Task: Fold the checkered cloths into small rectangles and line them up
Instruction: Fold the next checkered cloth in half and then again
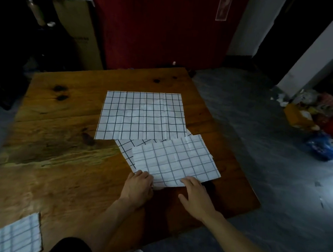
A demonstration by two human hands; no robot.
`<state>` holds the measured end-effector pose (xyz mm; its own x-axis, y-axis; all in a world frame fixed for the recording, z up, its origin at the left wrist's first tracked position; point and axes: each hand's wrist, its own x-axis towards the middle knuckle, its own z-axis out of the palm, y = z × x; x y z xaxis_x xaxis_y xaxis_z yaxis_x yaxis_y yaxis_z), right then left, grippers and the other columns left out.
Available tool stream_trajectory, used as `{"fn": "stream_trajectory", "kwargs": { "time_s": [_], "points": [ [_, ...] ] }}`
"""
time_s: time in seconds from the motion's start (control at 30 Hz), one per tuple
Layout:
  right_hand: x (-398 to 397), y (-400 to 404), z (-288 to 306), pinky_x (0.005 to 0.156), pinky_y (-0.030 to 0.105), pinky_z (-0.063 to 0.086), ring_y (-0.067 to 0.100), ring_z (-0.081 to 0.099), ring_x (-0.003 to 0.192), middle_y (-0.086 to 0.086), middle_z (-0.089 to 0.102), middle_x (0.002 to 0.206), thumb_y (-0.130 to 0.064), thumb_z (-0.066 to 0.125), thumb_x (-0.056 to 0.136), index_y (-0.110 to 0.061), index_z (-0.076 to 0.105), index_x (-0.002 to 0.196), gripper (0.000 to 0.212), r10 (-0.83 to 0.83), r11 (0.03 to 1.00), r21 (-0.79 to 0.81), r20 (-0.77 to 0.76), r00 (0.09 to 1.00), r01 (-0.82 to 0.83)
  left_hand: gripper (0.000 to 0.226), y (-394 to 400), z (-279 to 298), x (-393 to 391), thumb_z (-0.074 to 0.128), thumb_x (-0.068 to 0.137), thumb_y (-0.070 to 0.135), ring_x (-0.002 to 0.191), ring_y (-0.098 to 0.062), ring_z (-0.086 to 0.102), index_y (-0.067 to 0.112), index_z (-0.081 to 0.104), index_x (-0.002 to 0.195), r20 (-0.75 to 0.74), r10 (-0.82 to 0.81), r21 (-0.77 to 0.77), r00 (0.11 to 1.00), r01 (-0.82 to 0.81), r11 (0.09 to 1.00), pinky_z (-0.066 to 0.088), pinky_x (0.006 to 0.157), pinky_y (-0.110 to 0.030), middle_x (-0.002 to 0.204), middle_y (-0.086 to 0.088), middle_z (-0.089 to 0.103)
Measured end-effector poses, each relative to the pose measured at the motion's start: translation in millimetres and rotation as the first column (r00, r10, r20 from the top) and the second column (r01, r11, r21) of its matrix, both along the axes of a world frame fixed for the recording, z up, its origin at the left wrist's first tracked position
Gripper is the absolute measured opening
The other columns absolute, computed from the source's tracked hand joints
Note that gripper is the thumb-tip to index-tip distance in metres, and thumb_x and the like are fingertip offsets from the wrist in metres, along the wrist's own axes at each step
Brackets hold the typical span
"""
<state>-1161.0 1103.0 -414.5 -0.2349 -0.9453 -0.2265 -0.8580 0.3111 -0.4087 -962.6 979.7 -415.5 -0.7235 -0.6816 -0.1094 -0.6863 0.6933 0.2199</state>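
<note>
The white cloth with a thin grey-blue grid that I am working on lies at the near right part of the brown wooden table, its near edge folded or rumpled where my hands meet it. My left hand sits at the cloth's near left corner, fingers curled down over the edge, and I read it as gripping the fabric there. My right hand rests at the near edge further right, fingers fairly straight and spread, fingertips pressing on the cloth, thumb out to the left on the bare wood.

Under this cloth, poking out to the left, I see a strip of another white cloth with darker black checks, tilted against the table's edges. Just beyond, overlapping both, a larger white cloth with a black grid lies spread flat near the table's middle, showing a few upright creases.

At the near left corner of the table a fourth white checkered cloth with pale blue lines lies flat, cut off by the frame, well apart from the others.

Past the table stand a tall cardboard box and a dark red panel. On the grey floor to the right lies a heap of coloured bags and rubbish.
</note>
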Motion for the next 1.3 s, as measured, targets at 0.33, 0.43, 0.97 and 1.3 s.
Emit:
{"fn": "stream_trajectory", "kwargs": {
  "time_s": [0.33, 0.43, 0.97, 1.3],
  "points": [
    [9.1, 16.3, 0.9, 0.109, 0.029, 0.032, 0.012, 0.036, 0.130, -0.007, 0.039, 0.140, -0.036, 0.058, 0.093, -0.025, 0.041, 0.140, 0.052, 0.088, 0.995, -0.050, 0.017, 0.996, -0.087, 0.013, 31.0, 15.6, -14.9, 0.052, 0.096, 0.028, 0.088, -0.012, 0.057, 0.025, 0.063, 0.091, -0.065, 0.039, 0.014, 0.997, -0.038, 0.999, 0.042, 0.087, -0.030, 0.093, 0.006, 0.063],
    [11.1, 19.3, -0.5, 0.108, 0.028, 0.033, 0.012, 0.037, 0.127, -0.005, 0.041, 0.138, -0.037, 0.057, 0.093, -0.023, 0.043, 0.140, 0.051, 0.111, 0.993, -0.047, 0.029, 0.993, -0.110, 0.010, 36.5, 18.2, -14.8, 0.058, 0.093, 0.028, 0.085, -0.012, 0.058, 0.024, 0.065, 0.086, -0.097, 0.078, 0.096, 0.992, -0.069, 0.993, 0.046, 0.078, -0.028, 0.090, 0.006, 0.064],
    [-16.9, 65.5, 18.1, 0.089, 0.020, 0.046, -0.001, 0.050, 0.098, -0.015, 0.053, 0.102, -0.020, 0.060, 0.093, -0.028, 0.061, 0.104, 0.014, -0.045, 0.969, -0.233, 0.179, 0.983, 0.087, 0.016, 94.6, 53.1, -69.2, 0.063, 0.086, 0.036, 0.096, -0.003, 0.053, 0.029, 0.064, 0.101, -0.363, -0.109, 0.103, 0.925, 0.156, 0.982, 0.044, 0.094, -0.028, 0.100, 0.012, 0.064],
    [-73.1, 121.0, 12.2, 0.079, 0.018, 0.051, 0.005, 0.065, 0.089, -0.011, 0.069, 0.085, -0.015, 0.072, 0.086, -0.023, 0.067, 0.083, 0.010, -0.287, 0.836, -0.235, 0.583, 0.760, 0.495, 0.014, 67.9, 25.2, -54.9, 0.069, 0.086, 0.028, 0.099, -0.002, 0.053, 0.034, 0.063, 0.097, -0.155, -0.154, 0.200, 0.976, 0.184, 0.962, 0.047, 0.093, -0.025, 0.105, 0.015, 0.059]
  ]
}}
